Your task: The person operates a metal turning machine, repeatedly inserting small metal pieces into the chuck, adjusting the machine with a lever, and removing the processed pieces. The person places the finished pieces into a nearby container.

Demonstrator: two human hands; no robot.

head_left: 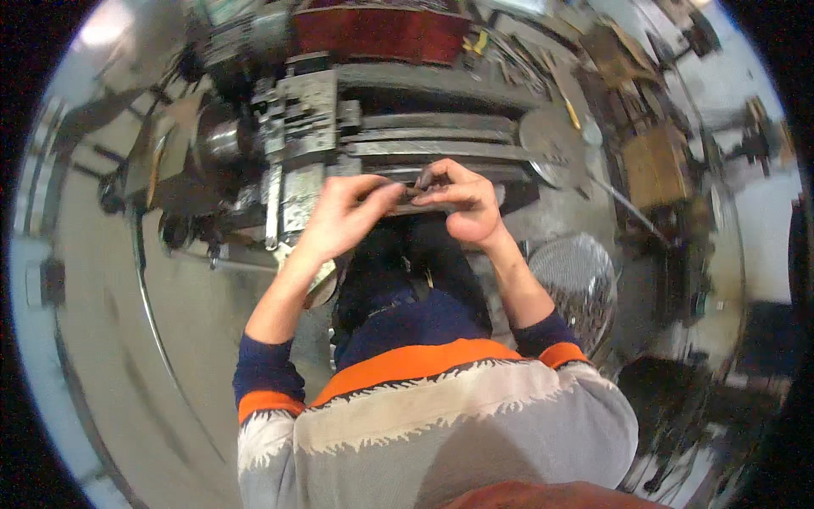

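Observation:
I hold a small dark metal piece (413,192) between both hands, just in front of a metal lathe (314,127). My left hand (343,212) pinches its left end with fingers curled. At the piece's right end, my right hand (465,202) grips it with thumb and fingertips. The piece is mostly hidden by my fingers, so its shape is unclear. Both hands hover over the lathe's bed rails (441,136), near the grey carriage.
The lathe's chuck (219,140) sits at the left. A red tray (381,34) lies behind the machine. A round mesh basket (577,280) stands on the floor at my right, and a wooden box (655,165) with scattered tools sits beyond it.

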